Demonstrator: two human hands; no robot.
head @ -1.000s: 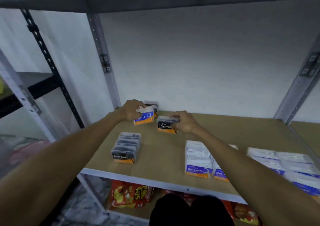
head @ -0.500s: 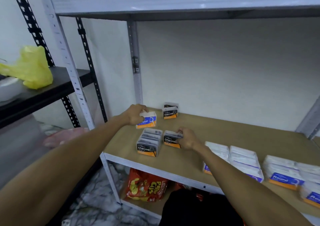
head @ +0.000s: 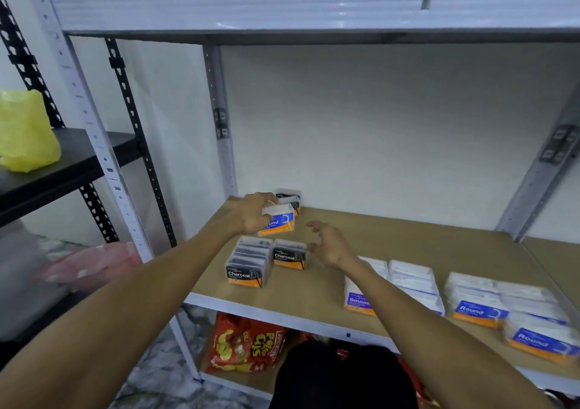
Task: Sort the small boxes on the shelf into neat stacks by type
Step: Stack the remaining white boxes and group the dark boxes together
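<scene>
Here, left of centre in the frame, the left hand [head: 252, 212] is closing its fingers around a white Round box [head: 277, 220], holding it clear of the wooden shelf [head: 408, 242], probably because it is the odd one out among the dark boxes at this end. The right hand [head: 329, 245] is hovering open with fingers spread, gripping nothing, just right of a single Charcoal box [head: 289, 254] that is sitting beside the Charcoal stack [head: 248, 264]; the two are lying close so that the type is gathering in one spot. Another pair of Charcoal boxes [head: 290, 200] is waiting behind the lifted box, against the back wall. Toward the lower right of the frame the Smooth boxes [head: 361, 295] and the Round stacks [head: 480, 305] are lying in rows, so the held box is likely heading there, across the shelf.
</scene>
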